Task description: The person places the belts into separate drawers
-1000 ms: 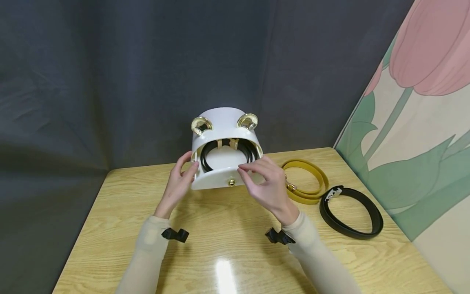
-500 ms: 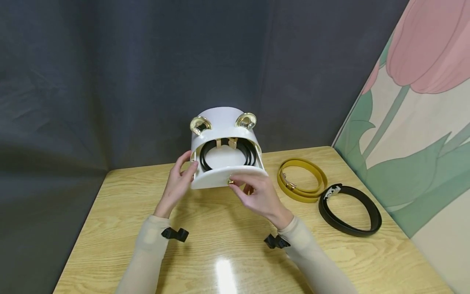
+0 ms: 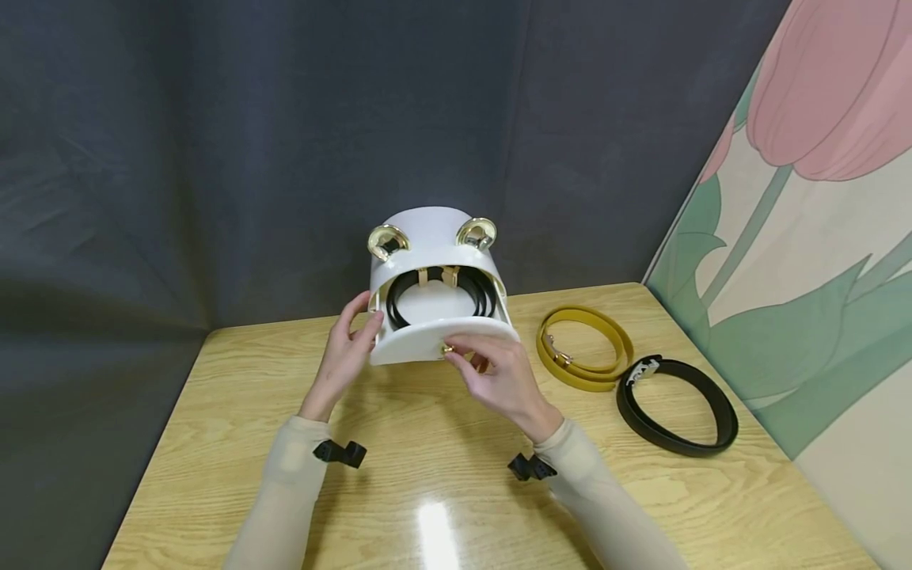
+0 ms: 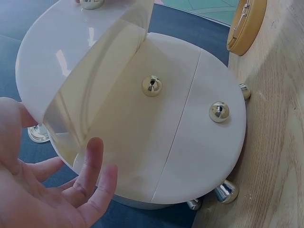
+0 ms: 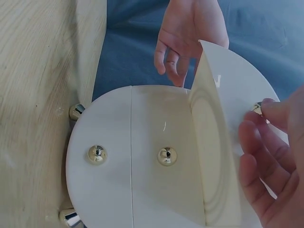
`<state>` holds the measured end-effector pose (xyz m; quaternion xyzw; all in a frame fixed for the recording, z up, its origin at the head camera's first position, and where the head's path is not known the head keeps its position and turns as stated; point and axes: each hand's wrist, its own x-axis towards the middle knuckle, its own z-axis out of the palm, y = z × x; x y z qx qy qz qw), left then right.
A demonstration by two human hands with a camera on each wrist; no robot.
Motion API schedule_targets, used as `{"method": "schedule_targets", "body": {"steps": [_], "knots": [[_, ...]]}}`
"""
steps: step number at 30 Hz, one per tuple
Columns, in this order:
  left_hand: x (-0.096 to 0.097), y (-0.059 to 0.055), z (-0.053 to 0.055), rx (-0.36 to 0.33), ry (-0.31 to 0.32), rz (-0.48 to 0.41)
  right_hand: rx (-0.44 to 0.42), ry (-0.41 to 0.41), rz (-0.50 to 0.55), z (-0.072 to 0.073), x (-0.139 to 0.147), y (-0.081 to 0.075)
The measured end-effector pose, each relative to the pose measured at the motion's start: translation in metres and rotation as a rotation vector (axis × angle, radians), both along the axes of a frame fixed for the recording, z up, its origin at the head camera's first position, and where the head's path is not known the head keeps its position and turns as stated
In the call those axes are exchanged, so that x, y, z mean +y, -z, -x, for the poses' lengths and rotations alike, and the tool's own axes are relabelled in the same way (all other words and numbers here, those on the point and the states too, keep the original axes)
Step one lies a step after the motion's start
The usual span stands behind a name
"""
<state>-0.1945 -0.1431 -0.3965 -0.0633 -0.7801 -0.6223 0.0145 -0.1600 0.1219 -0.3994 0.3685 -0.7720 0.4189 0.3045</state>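
A white rounded drawer cabinet (image 3: 431, 233) with gold ear-shaped trims stands at the back of the table. Its top drawer (image 3: 406, 345) is pulled out, and a coiled black belt (image 3: 394, 305) with a gold-coloured buckle lies inside. My right hand (image 3: 502, 378) pinches the gold knob (image 5: 257, 108) on that drawer's front. At the cabinet's left side, my left hand (image 3: 345, 355) has its thumb and forefinger against the side, the other fingers loose. Two lower drawer fronts, each with a gold knob (image 4: 152, 85), show flush in both wrist views.
To the right on the wooden table (image 3: 235, 443) lie a coiled mustard-yellow belt (image 3: 621, 348) and a coiled black belt (image 3: 727, 419) with a silver buckle. A dark curtain (image 3: 285, 142) hangs behind, and a tulip-patterned panel (image 3: 791, 317) stands along the right edge.
My right hand has moved left and down from the drawer front's top edge to its gold knob, which it now pinches. My left hand has stayed at the cabinet's side.
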Motion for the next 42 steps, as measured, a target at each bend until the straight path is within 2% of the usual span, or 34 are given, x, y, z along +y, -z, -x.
{"method": "schedule_targets", "body": {"steps": [14,24,35,42], "knots": [[0.0,0.0,-0.001,-0.042,-0.001,-0.023,0.0,0.047,0.023,0.002,-0.005,0.0],[-0.002,0.0,-0.003,-0.025,0.011,-0.024,-0.034,0.084,0.017,0.007,-0.008,-0.001],[-0.003,0.001,-0.004,-0.016,0.008,-0.028,-0.046,0.074,0.044,0.011,-0.012,0.0],[-0.004,0.001,-0.006,0.013,0.01,-0.021,-0.057,0.071,0.085,0.014,-0.015,0.001]]}}
